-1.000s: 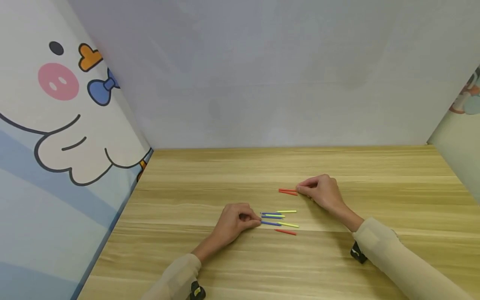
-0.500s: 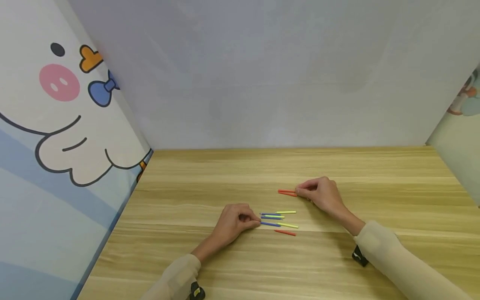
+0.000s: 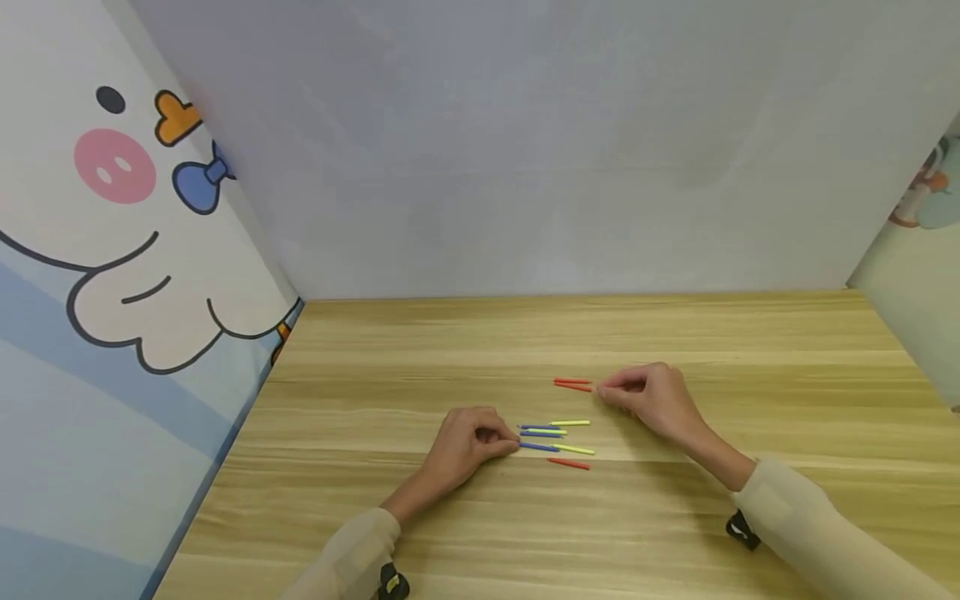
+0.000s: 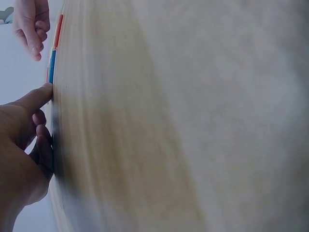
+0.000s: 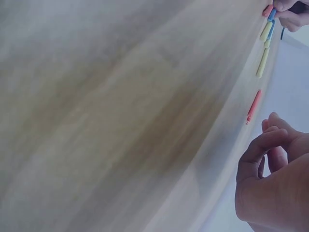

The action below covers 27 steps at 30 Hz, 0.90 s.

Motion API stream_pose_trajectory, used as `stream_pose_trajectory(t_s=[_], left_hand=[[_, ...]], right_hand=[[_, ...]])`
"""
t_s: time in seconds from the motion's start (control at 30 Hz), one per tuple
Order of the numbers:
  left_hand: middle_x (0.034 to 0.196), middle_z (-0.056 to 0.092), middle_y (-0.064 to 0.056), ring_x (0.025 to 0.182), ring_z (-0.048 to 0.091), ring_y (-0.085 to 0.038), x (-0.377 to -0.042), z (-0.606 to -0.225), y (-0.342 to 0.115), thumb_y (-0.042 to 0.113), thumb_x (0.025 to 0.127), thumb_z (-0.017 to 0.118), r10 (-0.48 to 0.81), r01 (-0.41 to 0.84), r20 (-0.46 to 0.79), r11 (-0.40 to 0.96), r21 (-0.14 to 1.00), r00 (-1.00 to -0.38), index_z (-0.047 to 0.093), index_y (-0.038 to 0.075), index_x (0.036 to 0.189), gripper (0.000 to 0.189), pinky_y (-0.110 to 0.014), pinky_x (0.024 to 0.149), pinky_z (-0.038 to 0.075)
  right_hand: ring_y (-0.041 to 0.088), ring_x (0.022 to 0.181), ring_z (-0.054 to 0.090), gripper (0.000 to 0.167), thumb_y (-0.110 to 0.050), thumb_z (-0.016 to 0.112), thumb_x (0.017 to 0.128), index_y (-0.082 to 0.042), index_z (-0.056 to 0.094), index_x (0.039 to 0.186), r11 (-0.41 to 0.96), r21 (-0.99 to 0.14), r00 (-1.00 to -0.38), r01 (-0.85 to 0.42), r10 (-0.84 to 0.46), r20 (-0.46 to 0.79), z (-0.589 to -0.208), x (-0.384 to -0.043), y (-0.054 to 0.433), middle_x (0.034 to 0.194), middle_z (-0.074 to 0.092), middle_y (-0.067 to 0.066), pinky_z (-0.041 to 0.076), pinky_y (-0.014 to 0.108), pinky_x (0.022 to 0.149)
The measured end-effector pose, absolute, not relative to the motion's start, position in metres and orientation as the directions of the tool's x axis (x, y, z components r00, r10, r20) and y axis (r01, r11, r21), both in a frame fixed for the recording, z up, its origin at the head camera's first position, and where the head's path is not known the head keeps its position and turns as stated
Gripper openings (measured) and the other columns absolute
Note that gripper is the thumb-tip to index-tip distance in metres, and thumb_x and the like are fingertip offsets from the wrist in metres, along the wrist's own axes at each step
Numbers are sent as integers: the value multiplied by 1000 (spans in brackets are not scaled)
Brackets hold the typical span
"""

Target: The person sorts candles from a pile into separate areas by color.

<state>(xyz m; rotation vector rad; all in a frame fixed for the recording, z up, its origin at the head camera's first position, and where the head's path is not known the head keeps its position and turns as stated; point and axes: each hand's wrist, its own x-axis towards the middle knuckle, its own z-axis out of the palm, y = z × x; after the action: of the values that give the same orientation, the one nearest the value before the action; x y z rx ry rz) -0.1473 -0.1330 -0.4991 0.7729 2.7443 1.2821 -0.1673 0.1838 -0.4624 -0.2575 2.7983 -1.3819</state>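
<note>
In the head view, my left hand [image 3: 467, 443] pinches the left end of a thin blue stick [image 3: 538, 447] lying on the table. Beside that stick lie other blue sticks [image 3: 542, 435] and several yellow sticks [image 3: 571, 422], with a single red stick [image 3: 568, 463] nearer to me. Farther back, two red sticks [image 3: 573, 387] lie close together, slightly splayed. My right hand [image 3: 656, 404] is just off their right ends, thumb and index finger loosely bent with nothing between them. The right wrist view shows a gap between its fingertips and a red stick [image 5: 254, 105].
The wood-grain table [image 3: 375, 358] runs back to a pale grey wall sheet [image 3: 562, 167]. A cartoon-printed panel [image 3: 112, 275] stands along the left side, and another pale panel [image 3: 915, 292] closes off the right.
My right hand has let go of the red stick and drawn a little to the right and toward me. My left hand stays on the blue stick.
</note>
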Motion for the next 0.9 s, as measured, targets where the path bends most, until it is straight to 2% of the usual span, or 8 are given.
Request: stream_pose_trajectory(t_s=[0.27, 0.57, 0.77, 0.9], left_hand=[[69, 59, 13, 61, 46, -2, -147, -499, -133, 18, 87, 88, 442, 433, 194, 544, 719, -876, 84, 19, 84, 5, -20, 58, 37], [71, 61, 13, 62, 48, -2, -147, -499, -132, 18, 87, 88, 442, 429, 190, 539, 725, -877, 84, 19, 85, 4, -20, 59, 38], [71, 61, 13, 63, 48, -2, -149, -501, -131, 18, 88, 88, 441, 433, 196, 538, 723, -876, 84, 19, 85, 4, -20, 59, 38], [70, 60, 13, 63, 48, -3, -150, -502, -131, 18, 88, 88, 443, 437, 200, 536, 722, -874, 84, 19, 85, 4, -20, 59, 38]], right_hand=[[10, 67, 58, 13, -22, 84, 92, -11, 85, 99, 582, -804, -988, -119, -148, 39, -461, -160, 185, 89, 79, 3, 46, 24, 59], [11, 81, 66, 13, -23, 85, 92, -12, 85, 99, 558, -822, -985, -114, -173, 19, -464, -146, 185, 98, 80, 4, 51, 22, 67], [8, 74, 63, 12, -22, 85, 91, -12, 85, 98, 542, -830, -980, -132, -198, 27, -469, -140, 186, 95, 80, 3, 49, 23, 63], [7, 76, 65, 10, -21, 86, 90, -13, 85, 96, 537, -834, -979, -127, -202, 19, -473, -134, 187, 94, 80, 2, 50, 23, 65]])
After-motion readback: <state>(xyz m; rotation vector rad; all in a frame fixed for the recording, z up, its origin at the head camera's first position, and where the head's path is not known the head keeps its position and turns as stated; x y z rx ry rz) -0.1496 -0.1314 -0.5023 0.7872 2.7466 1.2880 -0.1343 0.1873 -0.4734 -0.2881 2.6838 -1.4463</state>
